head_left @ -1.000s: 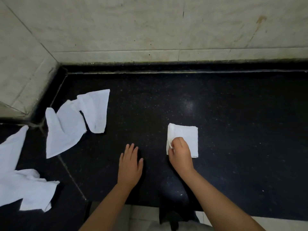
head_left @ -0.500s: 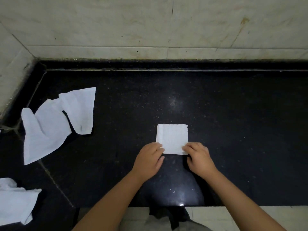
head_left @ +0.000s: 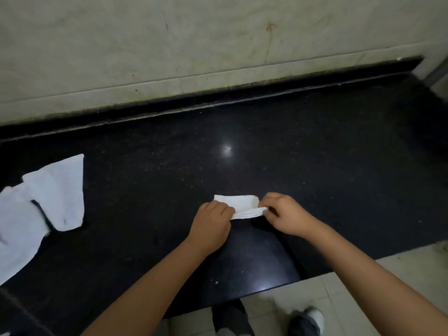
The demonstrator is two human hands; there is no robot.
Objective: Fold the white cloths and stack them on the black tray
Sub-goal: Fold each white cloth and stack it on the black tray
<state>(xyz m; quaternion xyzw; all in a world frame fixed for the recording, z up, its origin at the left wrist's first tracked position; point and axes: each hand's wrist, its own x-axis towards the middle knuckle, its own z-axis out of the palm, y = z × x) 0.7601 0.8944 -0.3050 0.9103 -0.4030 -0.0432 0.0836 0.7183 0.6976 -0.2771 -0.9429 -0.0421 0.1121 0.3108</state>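
A small folded white cloth (head_left: 238,202) lies on the black stone counter (head_left: 315,180), with its near edge lifted off the surface. My left hand (head_left: 213,220) pinches that near edge at its left end. My right hand (head_left: 286,214) pinches it at the right end. The far half of the cloth still rests flat on the counter. An unfolded white cloth (head_left: 60,192) lies crumpled at the left, and another (head_left: 17,238) overlaps it at the left frame edge. No black tray is in view.
A pale tiled wall (head_left: 194,44) rises behind the counter, past a raised black back ledge (head_left: 218,93). The counter's front edge runs just below my forearms. Beneath it are light floor tiles (head_left: 363,287) and my shoe (head_left: 308,318).
Both hands have taken hold of the cloth's near edge and lifted it up and away from me. The camera view has swung to the right, so the loose cloths sit further left.
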